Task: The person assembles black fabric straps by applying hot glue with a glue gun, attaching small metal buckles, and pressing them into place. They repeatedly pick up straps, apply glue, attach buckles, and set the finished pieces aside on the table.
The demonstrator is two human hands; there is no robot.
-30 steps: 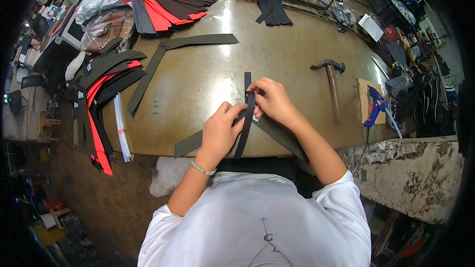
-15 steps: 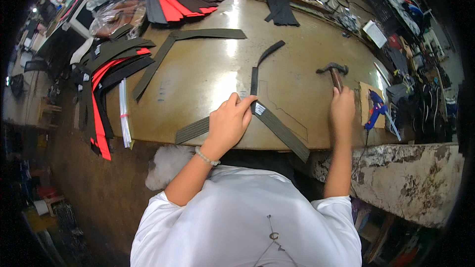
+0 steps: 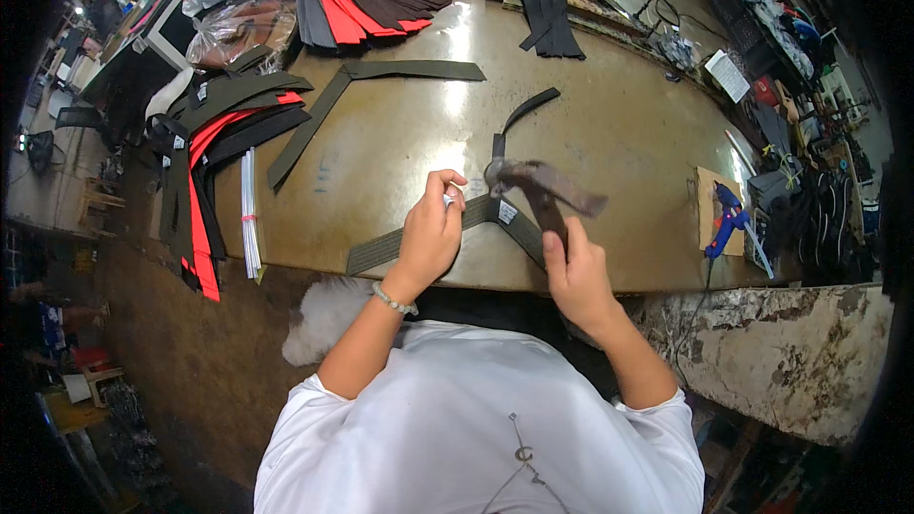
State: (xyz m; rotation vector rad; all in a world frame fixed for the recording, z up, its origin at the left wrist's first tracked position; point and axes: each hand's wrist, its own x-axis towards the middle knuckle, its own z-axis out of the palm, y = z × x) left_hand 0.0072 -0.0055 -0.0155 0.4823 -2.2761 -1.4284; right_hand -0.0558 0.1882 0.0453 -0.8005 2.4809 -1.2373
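Note:
My right hand (image 3: 583,278) grips the wooden handle of a claw hammer (image 3: 541,198). The hammer's striking end is over the joint of a dark olive strap piece, hiding that spot. One wide ribbed arm of the strap piece (image 3: 381,246) runs to the lower left. Another, with a small white label (image 3: 507,213), runs to the lower right, and a thin black strap (image 3: 528,107) extends away from me. My left hand (image 3: 433,228) is beside the joint, fingers curled and pinched, with a small pale bit showing between them that I cannot make out.
A bent olive strap (image 3: 352,86) lies farther off. Piles of red, black and olive straps (image 3: 205,171) and a bundle of white strips (image 3: 249,214) sit left. A blue glue gun (image 3: 728,219) lies on cardboard at right. Black straps (image 3: 545,9) hang across wooden bars.
The hammer has swung from the right over to the strap joint, in my right hand. My left hand has come off the joint, drawing slightly left with its fingers curling.

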